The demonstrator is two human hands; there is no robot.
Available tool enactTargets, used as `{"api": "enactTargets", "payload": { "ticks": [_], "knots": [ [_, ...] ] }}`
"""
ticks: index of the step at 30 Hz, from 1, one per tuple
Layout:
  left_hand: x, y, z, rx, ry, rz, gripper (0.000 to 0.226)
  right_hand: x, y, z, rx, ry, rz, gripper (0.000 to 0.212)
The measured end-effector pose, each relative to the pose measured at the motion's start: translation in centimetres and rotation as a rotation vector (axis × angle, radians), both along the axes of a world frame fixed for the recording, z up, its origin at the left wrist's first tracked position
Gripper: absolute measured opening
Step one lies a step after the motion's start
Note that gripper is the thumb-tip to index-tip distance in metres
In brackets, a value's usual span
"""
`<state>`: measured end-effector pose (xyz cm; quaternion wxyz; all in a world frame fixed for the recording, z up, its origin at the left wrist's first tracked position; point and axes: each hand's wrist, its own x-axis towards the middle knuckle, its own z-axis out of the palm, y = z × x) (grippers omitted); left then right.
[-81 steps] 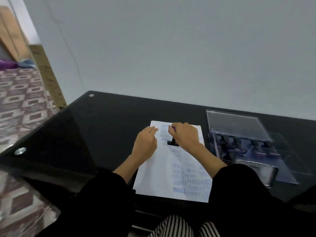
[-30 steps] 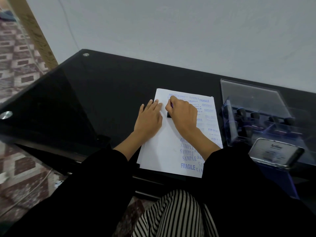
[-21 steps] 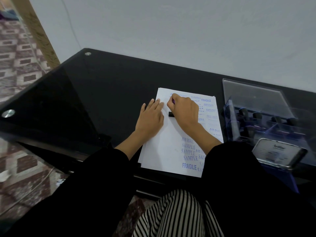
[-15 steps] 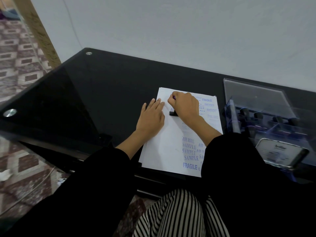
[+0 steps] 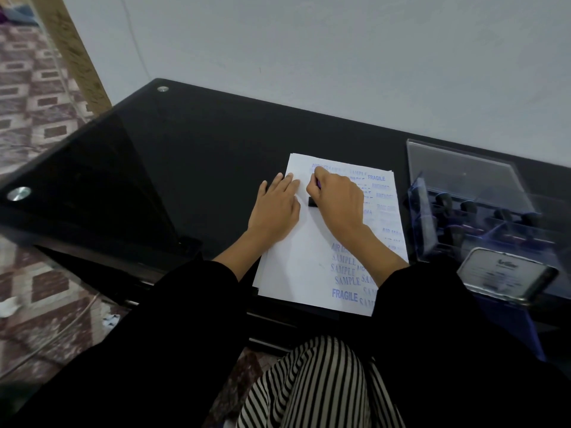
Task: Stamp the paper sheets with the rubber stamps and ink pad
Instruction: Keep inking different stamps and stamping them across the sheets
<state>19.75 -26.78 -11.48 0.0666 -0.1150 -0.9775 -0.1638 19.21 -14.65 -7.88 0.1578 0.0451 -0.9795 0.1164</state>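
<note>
Nearest the camera is a lap in striped trousers [image 5: 312,384], with black sleeves [image 5: 173,319] reaching forward over the table's [image 5: 191,156] front edge. Just past that edge lies a small stack of paper sheets [image 5: 296,273]. The near right corner of the top sheet already carries blue prints: FRAGILE, several SAMPLE marks, AIR MAIL. To the right, level with them, stands a metal tin [image 5: 506,273] with its printed lid tipped up, most likely the ink pad.

Further up the sheet are the hands. The left hand [image 5: 275,208] lies flat, fingers straight and close together, pressing the paper down near its left edge. The right hand [image 5: 336,202] is curled round a black rubber stamp [image 5: 312,201], whose base sits on the sheet just beside the left hand's fingers — a print being made, by the look of it. More blue marks run down the right margin and across the top edge.

Beyond, on the right, a clear plastic case [image 5: 463,174] holds a row of spare stamps [image 5: 469,208], well apart from the paper.

As for progress, the top sheet looks more than half filled — only the left and middle strip is blank. The edges of lower sheets show, but whether they are stamped cannot be told, so they may be left to do.
</note>
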Motion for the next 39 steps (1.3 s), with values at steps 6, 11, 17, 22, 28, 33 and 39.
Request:
{"api": "enactTargets", "payload": {
  "ticks": [6, 11, 17, 22, 28, 33, 39],
  "knots": [
    [0.0, 0.0, -0.1, 0.005, 0.001, 0.004, 0.047, -1.2, -0.1, 0.1, -0.013, -0.025, -0.007, 0.028],
    [-0.1, 0.0, -0.1, 0.008, 0.006, 0.005, 0.047, -2.3, -0.2, 0.7, -0.053, -0.086, -0.023, 0.037],
    [-0.1, 0.0, -0.1, 0.01, 0.006, 0.004, 0.047, -2.9, -0.1, 0.9, -0.074, -0.121, 0.003, 0.026],
    [-0.1, 0.0, -0.1, 0.044, 0.025, 0.006, 0.046, -2.4, 0.0, 1.2, -0.03, -0.138, 0.005, 0.026],
    [0.1, 0.0, 0.8, 0.095, -0.052, 0.009, 0.043, -1.8, 1.3, 2.8, -0.041, -0.134, 0.005, 0.026],
    [1.7, 2.0, 2.9, 0.093, 0.023, -0.086, 0.04, -0.5, 4.5, 5.6, -0.098, -0.025, -0.07, 0.028],
    [4.7, 8.2, 5.6, 0.186, 0.008, -0.268, 0.042, 1.6, 9.2, 8.3, -0.07, 0.008, -0.126, 0.034]
  ]
}}
